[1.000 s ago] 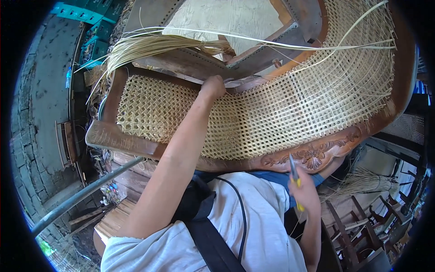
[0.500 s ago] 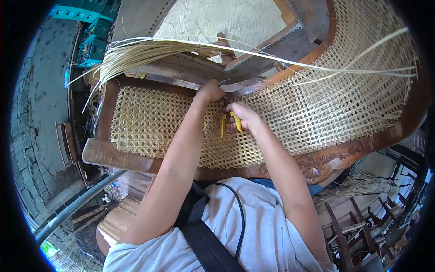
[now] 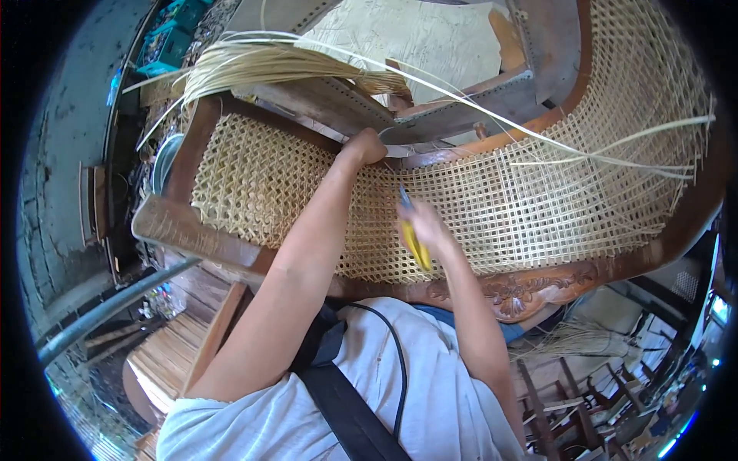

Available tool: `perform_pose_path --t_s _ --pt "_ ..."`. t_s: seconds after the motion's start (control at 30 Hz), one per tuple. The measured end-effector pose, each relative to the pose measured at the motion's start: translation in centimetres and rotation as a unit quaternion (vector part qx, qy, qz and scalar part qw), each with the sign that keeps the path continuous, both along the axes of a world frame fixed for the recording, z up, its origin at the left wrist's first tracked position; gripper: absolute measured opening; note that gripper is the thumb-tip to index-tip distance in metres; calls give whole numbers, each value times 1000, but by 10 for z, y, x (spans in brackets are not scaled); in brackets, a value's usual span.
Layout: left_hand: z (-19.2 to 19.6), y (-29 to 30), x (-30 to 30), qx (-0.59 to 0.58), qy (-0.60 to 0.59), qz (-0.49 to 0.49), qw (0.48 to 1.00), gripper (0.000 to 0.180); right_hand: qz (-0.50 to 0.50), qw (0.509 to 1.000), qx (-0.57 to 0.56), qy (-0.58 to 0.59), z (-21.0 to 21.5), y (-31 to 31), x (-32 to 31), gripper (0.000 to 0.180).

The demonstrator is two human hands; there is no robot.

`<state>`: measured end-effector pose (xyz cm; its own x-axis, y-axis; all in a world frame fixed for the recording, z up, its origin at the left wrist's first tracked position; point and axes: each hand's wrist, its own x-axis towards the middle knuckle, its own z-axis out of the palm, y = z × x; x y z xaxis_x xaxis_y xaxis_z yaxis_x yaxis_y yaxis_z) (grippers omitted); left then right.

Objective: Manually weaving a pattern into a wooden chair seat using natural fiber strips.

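Observation:
My right hand (image 3: 427, 227), smeared by motion, is closed round a pair of yellow-handled pliers (image 3: 416, 244). Their metal tip points away from me, above the woven cane seat (image 3: 254, 177). At the far wooden rail, where seat and cane backrest (image 3: 530, 192) meet, my left hand (image 3: 364, 146) is closed, its fingertips hidden from me. A pale curved strand shows beside it, but what the hand grips cannot be made out. The weave is tight at the left and opens into a square grid toward the right.
A bundle of loose cane strands (image 3: 269, 71) lies across the chair's far frame, with long strands reaching right over the backrest. The carved wooden rail (image 3: 523, 290) runs close before my body. At the lower left are a metal pipe (image 3: 123, 307) and a slatted wooden piece (image 3: 173, 353).
My right hand has drawn back from the far rail toward me and slightly right, bringing the pliers away from my left hand. The left hand stays at the rail. The whole view has shifted.

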<state>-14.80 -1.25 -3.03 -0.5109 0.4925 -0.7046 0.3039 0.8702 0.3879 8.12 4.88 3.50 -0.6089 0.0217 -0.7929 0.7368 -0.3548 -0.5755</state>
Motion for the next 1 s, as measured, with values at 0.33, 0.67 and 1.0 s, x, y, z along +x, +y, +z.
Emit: perform_pose_path --t_s 0.33,0.67,1.0 --pt "23 11 15 -14 41 7 999 39 178 923 317 -128 128 -65 240 50" --pt "12 5 11 33 33 60 997 41 85 851 482 190 -32 10 -48 28" --pt "12 4 10 16 11 83 996 40 183 825 483 228 -72 15 -84 27"
